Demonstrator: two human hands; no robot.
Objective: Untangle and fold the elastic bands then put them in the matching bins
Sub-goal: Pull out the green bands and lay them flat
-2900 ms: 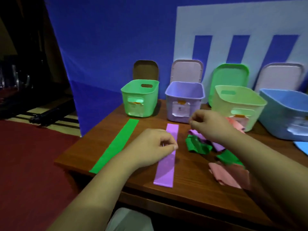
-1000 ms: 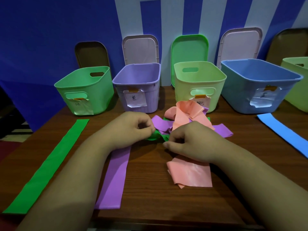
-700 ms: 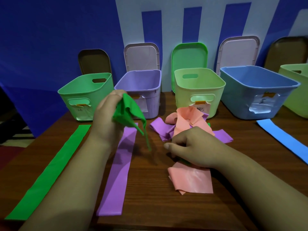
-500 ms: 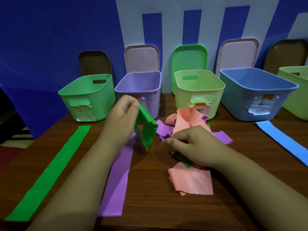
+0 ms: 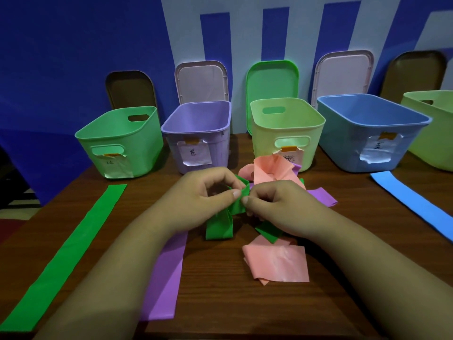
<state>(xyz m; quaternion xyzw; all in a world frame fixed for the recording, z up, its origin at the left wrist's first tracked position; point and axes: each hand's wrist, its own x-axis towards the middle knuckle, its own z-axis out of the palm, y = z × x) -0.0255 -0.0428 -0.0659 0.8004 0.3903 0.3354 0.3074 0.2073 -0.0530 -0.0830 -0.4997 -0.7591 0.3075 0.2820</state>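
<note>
Pinching the knotted green band (image 5: 220, 227) with left hand (image 5: 206, 192) and right hand (image 5: 277, 204) alike, close together on the bunch, probably to pry the twist open. Kept low at the middle of the counter (image 5: 220, 303), for slack; bound for the green bin (image 5: 122, 143) at ten o'clock.

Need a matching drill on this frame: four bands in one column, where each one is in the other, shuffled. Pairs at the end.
Bands
1. long green band
2. blue band
3. crumpled green band
4. folded pink band

Where
A. pinched between the left hand and the right hand
B. flat, in front of the blue bin
C. on the table, nearer the camera than the right hand
D. flat, in front of the green bin

Pairs: 1-D, 2-B, 3-A, 4-C
</note>
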